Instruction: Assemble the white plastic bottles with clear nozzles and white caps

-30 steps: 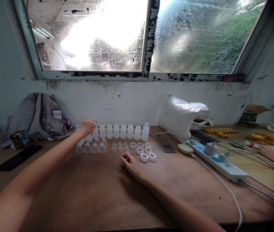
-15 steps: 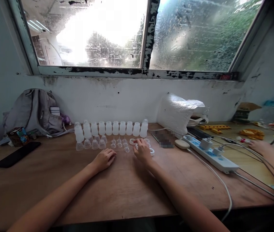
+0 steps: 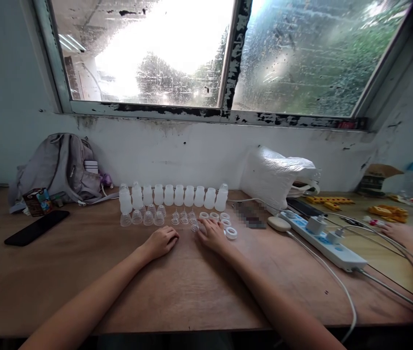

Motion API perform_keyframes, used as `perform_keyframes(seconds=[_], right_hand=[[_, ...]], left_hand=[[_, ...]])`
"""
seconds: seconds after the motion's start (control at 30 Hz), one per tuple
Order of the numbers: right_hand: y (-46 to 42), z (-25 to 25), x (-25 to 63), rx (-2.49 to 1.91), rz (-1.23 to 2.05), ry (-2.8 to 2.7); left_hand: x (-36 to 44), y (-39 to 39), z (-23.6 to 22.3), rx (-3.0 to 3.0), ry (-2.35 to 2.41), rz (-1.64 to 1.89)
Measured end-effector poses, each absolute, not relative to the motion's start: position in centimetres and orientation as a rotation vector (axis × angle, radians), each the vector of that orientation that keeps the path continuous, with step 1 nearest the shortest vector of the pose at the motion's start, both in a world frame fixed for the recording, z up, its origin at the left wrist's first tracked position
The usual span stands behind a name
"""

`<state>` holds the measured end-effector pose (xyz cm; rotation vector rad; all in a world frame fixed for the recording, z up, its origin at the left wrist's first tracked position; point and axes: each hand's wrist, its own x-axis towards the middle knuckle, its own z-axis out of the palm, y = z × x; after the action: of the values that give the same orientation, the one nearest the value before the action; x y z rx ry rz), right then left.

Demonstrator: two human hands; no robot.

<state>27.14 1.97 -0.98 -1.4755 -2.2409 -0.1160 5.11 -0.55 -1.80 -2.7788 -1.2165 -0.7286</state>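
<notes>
A row of several small translucent white bottles (image 3: pixel 179 195) stands on the wooden table (image 3: pixel 82 272) near the wall. In front of it lie clear domed caps (image 3: pixel 143 218), small clear funnel-shaped pieces (image 3: pixel 183 218) and white rings (image 3: pixel 231 233). My left hand (image 3: pixel 161 241) rests on the table just before the clear pieces, fingers loosely curled, holding nothing I can see. My right hand (image 3: pixel 212 234) lies flat with fingers stretched out over the white rings, fingertips touching them.
A grey backpack (image 3: pixel 59 170), a small carton (image 3: pixel 37 201) and a black phone (image 3: pixel 36 227) lie at left. At right are a white plastic bag (image 3: pixel 277 175), a power strip (image 3: pixel 323 238) with cables, yellow parts (image 3: pixel 387 211) and another person's hand (image 3: pixel 398 233).
My left hand came back from the bottle row to rest on the table. My right hand moved forward and right onto the white rings, then shifted slightly among them.
</notes>
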Motion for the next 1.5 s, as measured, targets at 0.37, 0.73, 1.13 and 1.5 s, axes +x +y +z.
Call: perform_keyframes(seconds=[0.37,0.73,1.13,1.5], right_hand=[[2.6,-2.0,26.5,-1.369,0.0,-2.209],[1.6,-1.1,26.1,-1.023,0.095,-2.237],[1.1,0.1,26.5,-1.525,-0.263,-2.151],[1.9,0.6,29.1,-1.869,-0.141,-2.211]], left_hand=[[5.1,-0.5,-2.0,-2.778,-1.203,-0.725],[5.1,-0.6,-1.8,-2.786,-1.197,-0.742],[5.2,-1.1,-1.3,-2.816,-1.183,-0.753],[5.1,-1.1,-1.2,-2.912,-1.044,-0.751]])
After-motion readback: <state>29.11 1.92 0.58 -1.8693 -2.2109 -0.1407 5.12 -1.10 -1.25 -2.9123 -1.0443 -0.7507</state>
